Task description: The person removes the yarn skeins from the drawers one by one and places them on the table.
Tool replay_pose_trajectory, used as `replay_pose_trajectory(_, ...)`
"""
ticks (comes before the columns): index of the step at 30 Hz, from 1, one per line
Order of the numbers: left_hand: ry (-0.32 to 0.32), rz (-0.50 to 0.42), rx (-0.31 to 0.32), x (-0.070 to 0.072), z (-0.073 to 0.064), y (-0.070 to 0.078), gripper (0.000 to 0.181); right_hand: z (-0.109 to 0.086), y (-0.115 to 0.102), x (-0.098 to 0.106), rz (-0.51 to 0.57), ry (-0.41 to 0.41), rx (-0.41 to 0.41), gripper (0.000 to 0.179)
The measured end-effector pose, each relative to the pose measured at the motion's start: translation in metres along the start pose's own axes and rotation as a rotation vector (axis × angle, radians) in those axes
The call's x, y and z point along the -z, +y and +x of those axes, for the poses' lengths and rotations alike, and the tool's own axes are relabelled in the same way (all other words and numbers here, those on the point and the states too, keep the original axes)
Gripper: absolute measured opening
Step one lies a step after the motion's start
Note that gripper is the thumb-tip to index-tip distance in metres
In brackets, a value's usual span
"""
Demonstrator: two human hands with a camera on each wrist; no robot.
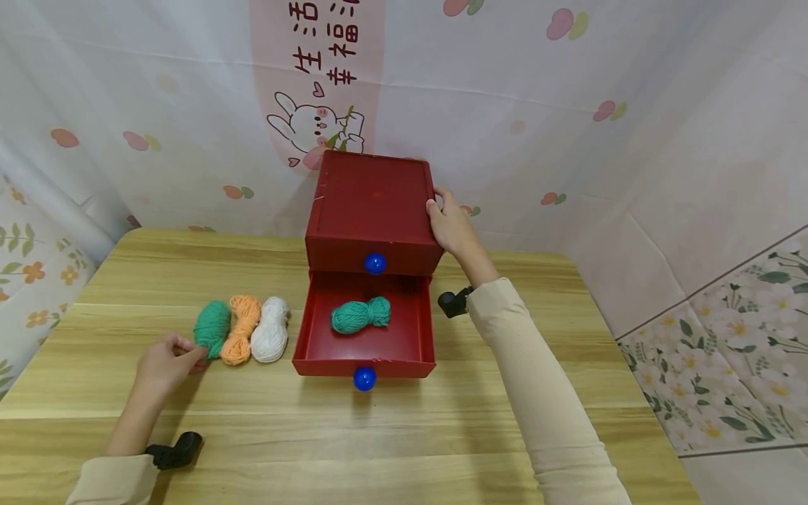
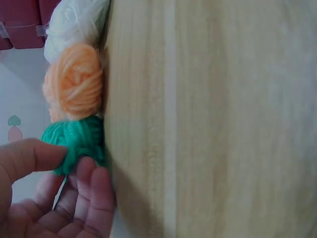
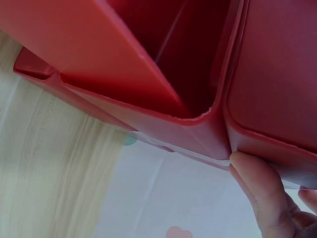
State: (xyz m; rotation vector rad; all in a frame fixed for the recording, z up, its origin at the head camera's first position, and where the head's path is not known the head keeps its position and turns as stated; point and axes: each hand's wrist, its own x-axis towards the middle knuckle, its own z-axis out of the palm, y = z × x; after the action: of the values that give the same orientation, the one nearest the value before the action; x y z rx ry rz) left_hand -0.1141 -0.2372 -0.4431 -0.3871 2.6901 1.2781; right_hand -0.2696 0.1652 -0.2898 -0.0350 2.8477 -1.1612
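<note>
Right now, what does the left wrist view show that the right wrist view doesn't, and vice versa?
Only left wrist: the left hand pinching green yarn, with orange yarn and white yarn beyond. Only right wrist: the right hand and the lower compartment's interior. Both: part of the red cabinet, the wooden table and the printed cloth.

The left hand (image 2: 64, 210) pinches green yarn (image 2: 81, 134) beside orange yarn (image 2: 77, 87), white yarn (image 2: 77, 27) beyond.
</note>
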Motion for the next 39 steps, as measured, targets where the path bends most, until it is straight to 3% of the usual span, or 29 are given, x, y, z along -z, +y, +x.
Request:
replay_pose_trajectory(4, -0.01, 0.061, -0.084, 0.0, -0.001, 0.002, 0.015, -0.001, -0.001, 0.0, 0.008, -0.004, 0.006, 0.051)
replay_pose_trajectory(9, -0.077, 0.069, -0.147, 0.002, 0.0, 0.003, 0.01, -0.002, -0.002, 0.001, 0.016, -0.01, 0.011, 0.051)
replay_pose_trajectory(18, -0.209, 0.106, -0.118, 0.014, 0.002, 0.006, 0.022, -0.001, -0.001, 0.0, 0.014, 0.001, 0.012, 0.05)
replay_pose_trajectory(23, -0.229, 0.197, -0.116, 0.028, -0.004, 0.016, 0.036, -0.001, 0.0, 0.0, 0.012, 0.006, 0.013, 0.05)
replay_pose_trajectory(30, -0.12, 0.247, -0.229, 0.035, -0.018, 0.054, 0.036, 0.0, 0.0, 0.001, 0.011, 0.013, 0.016, 0.051)
replay_pose_trajectory(35, -0.054, 0.25, -0.354, 0.026, -0.036, 0.098, 0.033, -0.001, -0.001, 0.0, 0.013, 0.004, 0.007, 0.051)
replay_pose_trajectory(39, -0.056, 0.195, -0.475, 0.013, -0.051, 0.131, 0.025, -0.002, -0.002, 0.0, 0.025, -0.003, 0.006, 0.051)
